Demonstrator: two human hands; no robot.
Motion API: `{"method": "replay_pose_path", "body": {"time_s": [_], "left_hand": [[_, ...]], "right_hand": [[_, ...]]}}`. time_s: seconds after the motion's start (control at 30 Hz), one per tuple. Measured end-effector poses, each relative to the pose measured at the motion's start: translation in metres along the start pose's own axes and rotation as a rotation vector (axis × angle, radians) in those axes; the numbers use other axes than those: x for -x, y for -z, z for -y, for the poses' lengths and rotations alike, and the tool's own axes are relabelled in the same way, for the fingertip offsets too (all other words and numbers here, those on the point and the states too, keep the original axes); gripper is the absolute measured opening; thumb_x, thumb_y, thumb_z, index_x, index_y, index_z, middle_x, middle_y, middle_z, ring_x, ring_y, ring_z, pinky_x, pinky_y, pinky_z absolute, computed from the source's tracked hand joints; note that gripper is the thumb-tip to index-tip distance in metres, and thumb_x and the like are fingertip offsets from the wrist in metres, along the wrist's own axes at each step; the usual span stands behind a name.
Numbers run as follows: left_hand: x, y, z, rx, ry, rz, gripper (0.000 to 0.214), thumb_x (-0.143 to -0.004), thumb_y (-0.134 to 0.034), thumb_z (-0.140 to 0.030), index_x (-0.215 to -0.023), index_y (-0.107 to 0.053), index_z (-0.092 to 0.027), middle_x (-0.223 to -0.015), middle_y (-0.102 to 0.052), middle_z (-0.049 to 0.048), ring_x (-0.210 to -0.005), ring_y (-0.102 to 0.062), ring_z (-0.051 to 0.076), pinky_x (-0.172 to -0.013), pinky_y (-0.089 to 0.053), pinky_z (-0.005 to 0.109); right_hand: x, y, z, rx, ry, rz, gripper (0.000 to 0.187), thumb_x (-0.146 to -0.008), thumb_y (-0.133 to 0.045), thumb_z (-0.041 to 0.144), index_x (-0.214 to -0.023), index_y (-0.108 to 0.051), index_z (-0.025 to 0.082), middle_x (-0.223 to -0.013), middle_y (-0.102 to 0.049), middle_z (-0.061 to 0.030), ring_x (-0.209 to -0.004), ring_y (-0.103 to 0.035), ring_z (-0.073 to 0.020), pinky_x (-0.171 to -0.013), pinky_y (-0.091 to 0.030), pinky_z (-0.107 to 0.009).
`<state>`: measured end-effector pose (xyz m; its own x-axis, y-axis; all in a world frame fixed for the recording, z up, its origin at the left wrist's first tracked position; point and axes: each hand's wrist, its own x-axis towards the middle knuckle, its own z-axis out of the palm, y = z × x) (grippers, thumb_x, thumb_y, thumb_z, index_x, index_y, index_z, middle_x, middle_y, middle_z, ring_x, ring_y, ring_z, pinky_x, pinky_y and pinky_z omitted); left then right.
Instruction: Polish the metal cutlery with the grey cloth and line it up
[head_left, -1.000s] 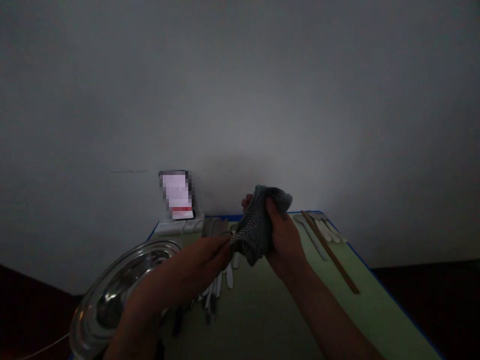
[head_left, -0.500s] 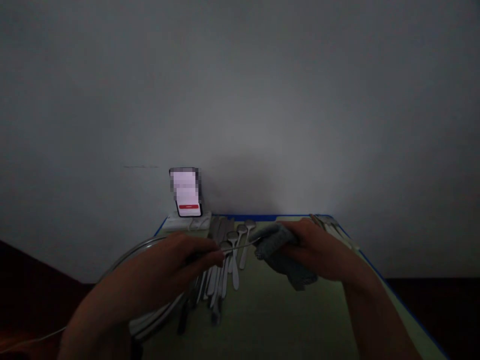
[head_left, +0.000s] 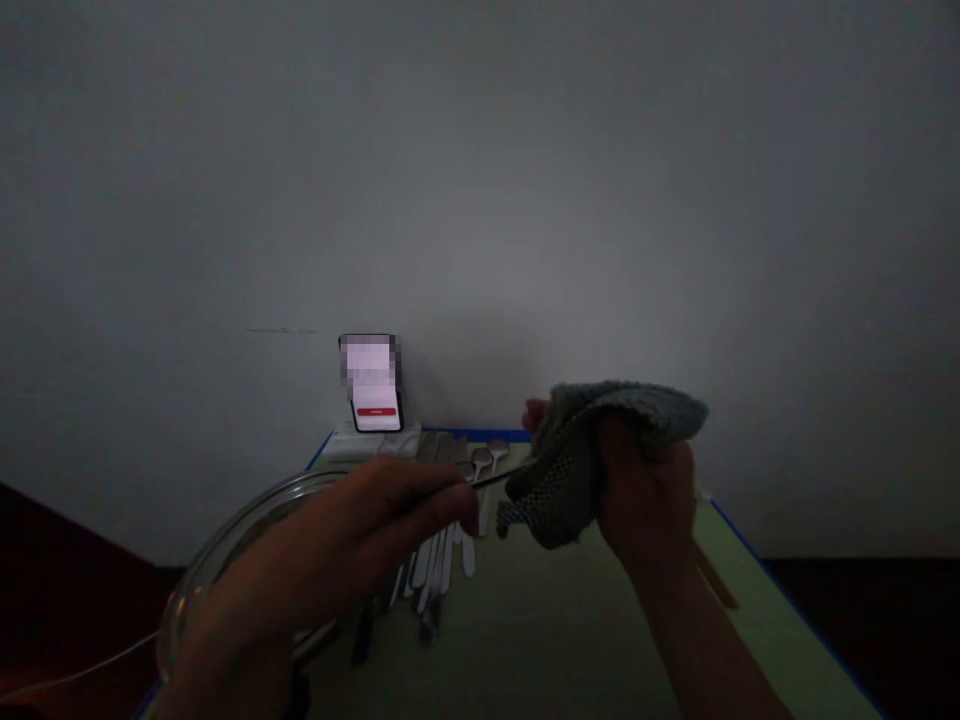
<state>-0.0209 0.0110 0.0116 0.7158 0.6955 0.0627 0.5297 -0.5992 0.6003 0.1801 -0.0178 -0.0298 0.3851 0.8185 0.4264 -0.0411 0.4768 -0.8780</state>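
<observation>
My left hand (head_left: 390, 525) pinches one end of a thin metal piece of cutlery (head_left: 493, 479), held almost level above the table. A grey-green cloth (head_left: 574, 470) is bunched in my right hand (head_left: 649, 505) and covers the cutlery's other end, so its kind cannot be made out. Behind and below my left hand lie several spoons (head_left: 498, 451) and a row of other cutlery with pale metal handles (head_left: 429, 565), partly hidden by the fingers.
A large clear bowl (head_left: 214, 550) stands at the left, partly behind my left forearm. A lit phone (head_left: 376, 385) leans upright on a white object (head_left: 367, 441) by the wall. Thin brown sticks (head_left: 718, 575) lie right of my right wrist. Blue edging (head_left: 810, 635) borders the table.
My right hand has turned over, and the cloth has risen and spread, now covering more of the cutlery's right end. My left hand has shifted slightly right, showing more of the bowl.
</observation>
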Motion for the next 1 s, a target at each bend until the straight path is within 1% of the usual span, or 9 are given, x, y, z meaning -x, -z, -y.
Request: {"method": "replay_pose_path", "body": {"time_s": [0.07,0.13,0.27,0.37,0.47,0.6,0.73,0.87,1.0], "left_hand": [[-0.005,-0.004,-0.004,-0.017,-0.001,0.023,0.037,-0.090,-0.034,-0.041,-0.082,-0.064,-0.020,-0.069,-0.063,-0.0019,-0.066,-0.058,0.013,-0.061,-0.044,0.022],[-0.008,-0.009,-0.005,-0.058,0.008,0.015,0.036,-0.091,-0.033,-0.039,-0.084,-0.062,-0.020,-0.073,-0.064,-0.0009,-0.067,-0.058,0.014,-0.062,-0.043,0.023],[-0.010,-0.016,-0.007,-0.120,0.050,-0.008,0.032,-0.090,-0.033,-0.037,-0.087,-0.061,-0.021,-0.079,-0.065,0.0000,-0.069,-0.059,0.014,-0.064,-0.043,0.025],[-0.013,-0.015,-0.006,-0.127,0.061,-0.015,0.033,-0.090,-0.032,-0.035,-0.089,-0.061,-0.020,-0.078,-0.065,0.0002,-0.068,-0.058,0.014,-0.065,-0.043,0.025],[-0.013,-0.011,-0.001,-0.146,0.051,-0.028,0.037,-0.090,-0.031,-0.038,-0.087,-0.063,-0.019,-0.072,-0.063,0.0004,-0.064,-0.057,0.014,-0.063,-0.043,0.024],[-0.007,-0.005,0.010,-0.178,0.035,0.003,0.037,-0.090,-0.034,-0.041,-0.084,-0.064,-0.020,-0.068,-0.062,-0.0008,-0.061,-0.056,0.013,-0.059,-0.041,0.023],[0.001,-0.003,0.017,-0.207,0.045,0.035,0.034,-0.089,-0.038,-0.042,-0.086,-0.066,-0.022,-0.073,-0.065,-0.0015,-0.065,-0.058,0.013,-0.059,-0.041,0.022],[0.006,-0.001,0.017,-0.244,0.076,0.070,0.033,-0.088,-0.040,-0.044,-0.090,-0.066,-0.023,-0.077,-0.067,-0.0018,-0.068,-0.059,0.013,-0.061,-0.041,0.023],[0.006,0.001,0.014,-0.240,0.087,0.088,0.033,-0.088,-0.040,-0.043,-0.090,-0.067,-0.024,-0.077,-0.067,-0.0019,-0.068,-0.060,0.013,-0.062,-0.042,0.023]], "right_hand": [[0.004,-0.015,-0.006,-0.208,-0.076,-0.145,0.032,-0.078,-0.053,0.046,-0.090,-0.067,0.020,-0.088,-0.071,-0.0060,-0.080,-0.066,-0.0207,-0.071,-0.054,-0.036],[0.005,-0.026,-0.011,-0.312,-0.135,-0.222,0.036,-0.077,-0.053,0.050,-0.091,-0.067,0.019,-0.094,-0.070,-0.0073,-0.086,-0.066,-0.0202,-0.074,-0.054,-0.034],[0.001,-0.030,-0.020,-0.357,-0.193,-0.220,0.039,-0.077,-0.054,0.049,-0.100,-0.065,0.019,-0.102,-0.069,-0.0081,-0.093,-0.064,-0.0205,-0.076,-0.054,-0.034],[-0.004,-0.023,-0.025,-0.282,-0.200,-0.088,0.037,-0.078,-0.055,0.046,-0.101,-0.065,0.019,-0.100,-0.069,-0.0085,-0.091,-0.065,-0.0206,-0.079,-0.053,-0.036],[-0.012,-0.008,-0.023,-0.128,-0.209,0.130,0.032,-0.079,-0.056,0.042,-0.098,-0.066,0.019,-0.093,-0.071,-0.0067,-0.086,-0.065,-0.0196,-0.078,-0.052,-0.035],[-0.021,0.018,-0.008,0.251,-0.164,0.406,0.021,-0.078,-0.058,0.036,-0.086,-0.067,0.019,-0.080,-0.070,-0.0018,-0.078,-0.064,-0.0176,-0.068,-0.051,-0.029],[-0.023,0.033,0.008,0.597,-0.054,0.728,0.011,-0.076,-0.055,0.020,-0.074,-0.066,0.020,-0.066,-0.066,0.0035,-0.064,-0.060,-0.0131,-0.056,-0.045,-0.022],[-0.020,0.031,0.013,0.810,0.019,0.833,0.011,-0.073,-0.054,0.014,-0.072,-0.063,0.019,-0.064,-0.064,0.0044,-0.058,-0.056,-0.0105,-0.054,-0.039,-0.021],[-0.017,0.027,0.014,0.954,0.079,0.808,0.011,-0.070,-0.056,0.013,-0.072,-0.063,0.020,-0.061,-0.062,0.0039,-0.056,-0.054,-0.0110,-0.055,-0.036,-0.022]]}}
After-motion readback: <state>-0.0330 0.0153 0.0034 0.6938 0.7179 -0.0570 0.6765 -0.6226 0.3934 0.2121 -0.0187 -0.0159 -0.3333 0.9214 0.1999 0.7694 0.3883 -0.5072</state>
